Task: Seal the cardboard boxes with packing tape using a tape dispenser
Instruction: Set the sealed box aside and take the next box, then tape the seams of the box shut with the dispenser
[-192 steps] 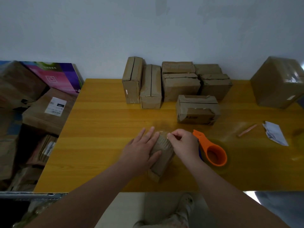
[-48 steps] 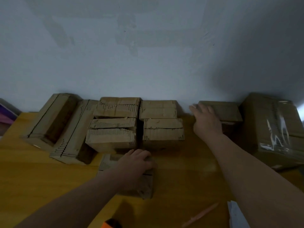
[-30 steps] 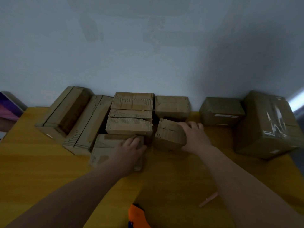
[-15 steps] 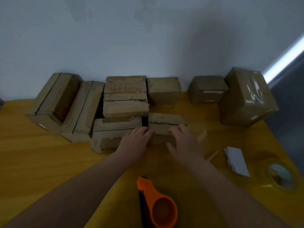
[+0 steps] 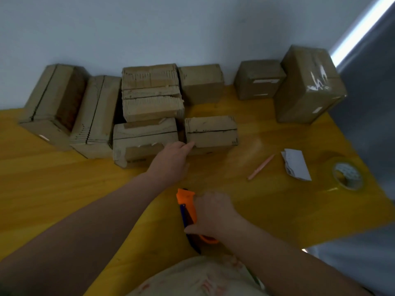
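The right hand (image 5: 213, 214) is closed around the orange tape dispenser (image 5: 188, 208), low on the yellow surface (image 5: 64, 189). The open left hand (image 5: 171, 161) touches the box (image 5: 211, 133) to seal. That box lies straight ahead of the dispenser, its long slit running side to side.

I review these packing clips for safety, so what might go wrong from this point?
The right hand closes over the orange tape dispenser near its front end, where a cutter may nick fingers. The left hand only touches the unsealed box at one end, so it may slide when tape is pulled.
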{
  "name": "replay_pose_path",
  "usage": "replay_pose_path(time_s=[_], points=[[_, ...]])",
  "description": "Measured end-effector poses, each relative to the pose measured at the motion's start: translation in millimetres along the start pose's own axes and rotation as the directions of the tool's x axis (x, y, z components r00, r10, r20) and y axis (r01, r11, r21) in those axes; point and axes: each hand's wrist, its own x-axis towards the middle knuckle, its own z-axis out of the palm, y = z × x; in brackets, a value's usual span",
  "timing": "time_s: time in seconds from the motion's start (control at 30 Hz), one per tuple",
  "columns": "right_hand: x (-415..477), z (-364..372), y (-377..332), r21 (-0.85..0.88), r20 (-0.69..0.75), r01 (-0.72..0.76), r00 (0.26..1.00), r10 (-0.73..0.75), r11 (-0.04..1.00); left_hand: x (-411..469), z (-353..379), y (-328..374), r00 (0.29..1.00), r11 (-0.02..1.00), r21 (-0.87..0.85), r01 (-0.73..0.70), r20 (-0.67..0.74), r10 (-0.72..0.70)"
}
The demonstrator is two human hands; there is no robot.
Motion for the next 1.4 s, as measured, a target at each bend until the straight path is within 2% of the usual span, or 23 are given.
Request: replay_pose_path(time_s=[0.23, 0.4, 0.5, 0.57, 0.63, 0.7, 0.77, 0.83, 1.0, 1.1, 1.23, 1.3, 1.4], points=[[-3.2, -2.3, 4.6, 0.011, -0.096, -0.014, 0.995, 0.015, 1.0, -3.2, 5.0, 9.1, 0.999, 1.0, -0.015, 0.027, 0.026, -0.026], [5.6, -2.2, 6.0, 0.019, -0.101, -0.02, 0.995, 0.022, 1.0, -3.0, 5.6, 14.8, 0.999, 0.999, -0.028, 0.045, 0.033, -0.044], [7.9, -4.6, 22.0, -0.049, -0.089, -0.046, 0.995, 0.041, 0.998, -3.4, 6.0, 17.5, 0.996, 0.996, -0.035, 0.082, 0.027, -0.081], [3.5, -2.0, 37.8, -0.032, -0.089, -0.061, 0.994, 0.058, 0.998, -1.8, 6.1, 19.9, 0.994, 0.992, -0.052, 0.112, 0.023, -0.111], [-3.1, 1.9, 41.8, 0.037, -0.155, -0.014, 0.988, 0.02, 0.999, 2.6, 5.2, 22.1, 0.989, 0.987, -0.072, 0.145, -0.008, -0.146], [-7.7, 8.5, 32.0, 0.068, -0.191, 0.104, 0.978, -0.089, 0.992, 7.9, 4.1, 23.5, 0.981, 0.98, -0.078, 0.182, -0.048, -0.186], [-8.4, 15.9, 19.0, 0.02, -0.067, 0.152, 0.986, -0.15, 0.988, 11.8, 4.1, 24.8, 0.973, 0.974, -0.072, 0.217, -0.07, -0.222], [-5.1, 19.1, 12.5, -0.056, 0.039, 0.152, 0.988, -0.15, 0.987, 14.3, 4.8, 25.3, 0.969, 0.971, -0.064, 0.231, -0.071, -0.236], [-3.9, 29.7, 4.5, 0.119, 0.098, 0.079, 0.991, -0.091, 0.99, 15.3, 4.9, 23.3, 0.97, 0.973, -0.039, 0.227, -0.076, -0.229], [-9.3, 28.1, 12.4, 0.217, 0.012, -0.016, 1.0, 0.014, 0.976, 15.2, 2.6, 23.5, 0.974, 0.979, -0.017, 0.203, -0.095, -0.203], [-13.4, 4.2, 40.9, 0.229, -0.071, 0.02, 0.997, -0.004, 0.973, 21.5, -2.1, 23.6, 0.976, 0.984, 0.007, 0.181, -0.122, -0.178], [-14.1, -10.9, 55.9, 0.354, -0.102, 0.037, 0.995, -0.001, 0.935, 28.6, -5.7, 24.0, 0.974, 0.981, 0.005, 0.193, -0.122, -0.19], [-11.1, -31.7, 84.3, 0.563, -0.055, -0.064, 0.992, 0.114, 0.824, 40.7, -9.3, 22.5, 0.966, 0.972, -0.006, 0.236, -0.104, -0.235]])
